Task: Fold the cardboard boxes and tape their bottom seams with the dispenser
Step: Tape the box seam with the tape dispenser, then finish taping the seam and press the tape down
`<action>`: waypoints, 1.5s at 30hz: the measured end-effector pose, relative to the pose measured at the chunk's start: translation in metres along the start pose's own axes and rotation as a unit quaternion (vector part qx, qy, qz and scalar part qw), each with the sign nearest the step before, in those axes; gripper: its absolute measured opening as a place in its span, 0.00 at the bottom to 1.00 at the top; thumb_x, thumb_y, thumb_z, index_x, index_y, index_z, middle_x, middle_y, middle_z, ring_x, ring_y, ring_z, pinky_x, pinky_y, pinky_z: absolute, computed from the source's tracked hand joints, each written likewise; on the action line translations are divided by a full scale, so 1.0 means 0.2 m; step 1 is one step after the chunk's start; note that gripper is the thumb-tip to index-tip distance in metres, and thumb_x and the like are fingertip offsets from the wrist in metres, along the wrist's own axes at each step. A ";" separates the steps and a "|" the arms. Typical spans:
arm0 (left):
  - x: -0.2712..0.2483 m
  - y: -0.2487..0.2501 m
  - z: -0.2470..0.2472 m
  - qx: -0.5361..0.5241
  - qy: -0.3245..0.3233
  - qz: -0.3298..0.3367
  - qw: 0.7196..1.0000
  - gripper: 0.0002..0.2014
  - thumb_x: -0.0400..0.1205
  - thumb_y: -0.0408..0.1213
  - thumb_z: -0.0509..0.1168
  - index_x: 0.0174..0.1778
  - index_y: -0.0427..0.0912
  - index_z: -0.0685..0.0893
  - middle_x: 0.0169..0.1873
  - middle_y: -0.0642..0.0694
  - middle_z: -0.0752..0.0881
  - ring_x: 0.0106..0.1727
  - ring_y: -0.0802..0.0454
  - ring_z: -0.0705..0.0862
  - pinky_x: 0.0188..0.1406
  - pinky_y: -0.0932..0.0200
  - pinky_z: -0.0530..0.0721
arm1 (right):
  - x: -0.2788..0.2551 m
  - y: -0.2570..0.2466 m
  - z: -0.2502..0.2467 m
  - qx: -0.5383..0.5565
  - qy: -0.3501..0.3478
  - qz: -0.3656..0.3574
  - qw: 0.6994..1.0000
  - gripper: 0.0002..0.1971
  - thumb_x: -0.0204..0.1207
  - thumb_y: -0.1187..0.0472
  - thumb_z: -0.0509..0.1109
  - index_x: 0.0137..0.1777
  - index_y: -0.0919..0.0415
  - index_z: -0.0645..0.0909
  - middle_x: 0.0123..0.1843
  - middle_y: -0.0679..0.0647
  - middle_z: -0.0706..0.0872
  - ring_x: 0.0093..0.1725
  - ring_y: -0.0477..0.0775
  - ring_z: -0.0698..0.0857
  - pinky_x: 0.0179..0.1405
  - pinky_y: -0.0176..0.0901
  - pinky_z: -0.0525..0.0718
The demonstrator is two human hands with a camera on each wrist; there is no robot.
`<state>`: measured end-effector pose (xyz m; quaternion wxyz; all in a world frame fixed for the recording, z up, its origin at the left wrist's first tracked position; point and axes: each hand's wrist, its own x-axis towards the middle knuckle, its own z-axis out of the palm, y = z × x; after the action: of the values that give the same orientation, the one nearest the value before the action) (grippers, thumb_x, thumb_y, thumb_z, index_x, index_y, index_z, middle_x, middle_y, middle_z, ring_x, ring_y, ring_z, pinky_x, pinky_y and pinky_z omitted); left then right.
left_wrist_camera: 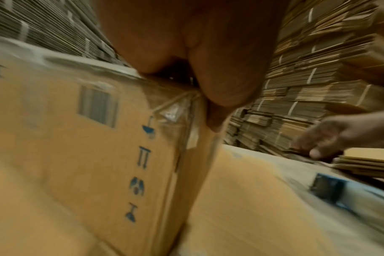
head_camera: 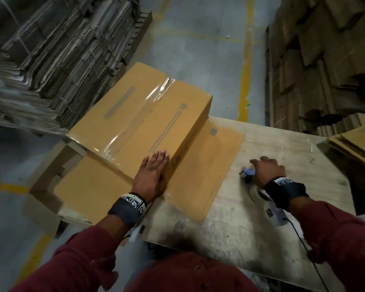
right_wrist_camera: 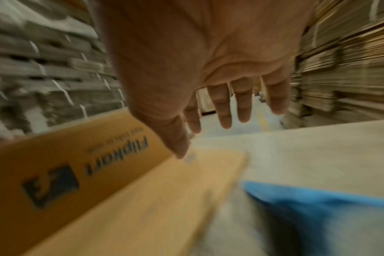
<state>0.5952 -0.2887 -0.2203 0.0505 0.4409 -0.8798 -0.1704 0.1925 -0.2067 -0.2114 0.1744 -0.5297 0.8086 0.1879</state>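
Box lies flat, long axis angling away-right; both hands spread, gripping nothing.

tape dispenser mostly hidden under right hand, box print blurred, unreadable

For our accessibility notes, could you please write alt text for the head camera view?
A person's left hand rests flat on a taped cardboard box on a wooden table, while the right hand hovers open over a blue tape dispenser. Stacks of flattened cardboard flank a concrete aisle.
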 end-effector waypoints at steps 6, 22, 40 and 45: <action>-0.26 -0.48 -0.26 -0.073 -0.048 0.022 0.996 0.37 0.81 0.28 0.69 0.87 0.50 0.69 0.87 0.54 0.61 0.90 0.55 0.54 0.90 0.47 0.46 | 0.12 -0.58 -0.35 0.150 0.142 -0.203 0.957 0.44 0.76 0.38 0.74 0.88 0.38 0.57 0.90 0.62 0.54 0.87 0.69 0.59 0.79 0.66 0.70; -0.20 -0.86 -0.44 -0.052 0.121 -0.262 0.956 0.25 0.80 0.20 0.69 0.73 0.40 0.86 0.76 0.37 0.82 0.80 0.33 0.76 0.76 0.37 0.78 | -0.06 -1.01 -0.28 0.071 0.085 -0.260 0.959 0.41 0.70 0.21 0.64 0.83 0.32 0.65 0.61 0.59 0.78 0.57 0.66 0.85 0.50 0.50 0.83; -0.17 0.17 -0.07 -0.178 0.029 -0.320 0.930 0.63 0.64 0.86 0.64 0.91 0.63 0.49 0.87 0.34 0.28 0.87 0.39 0.23 0.88 0.34 0.40 | 0.33 -0.89 -0.59 0.199 0.132 -0.234 0.943 0.50 0.63 0.11 0.53 0.81 0.36 0.73 0.85 0.65 0.66 0.83 0.69 0.66 0.81 0.64 0.68; -0.14 0.12 -0.03 -0.167 0.053 -0.294 0.940 0.43 0.81 0.60 0.72 0.90 0.59 0.60 0.87 0.33 0.29 0.87 0.37 0.24 0.90 0.35 0.48 | 0.56 -0.86 -0.71 0.055 0.044 -0.276 0.959 0.65 0.42 0.11 0.69 0.85 0.23 0.52 0.91 0.59 0.36 0.89 0.69 0.40 0.85 0.77 0.53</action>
<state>0.5950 -0.2545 -0.2043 0.1175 0.6731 -0.6660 -0.2992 0.2969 -0.4276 -0.1614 0.2129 -0.7297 0.6466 0.0644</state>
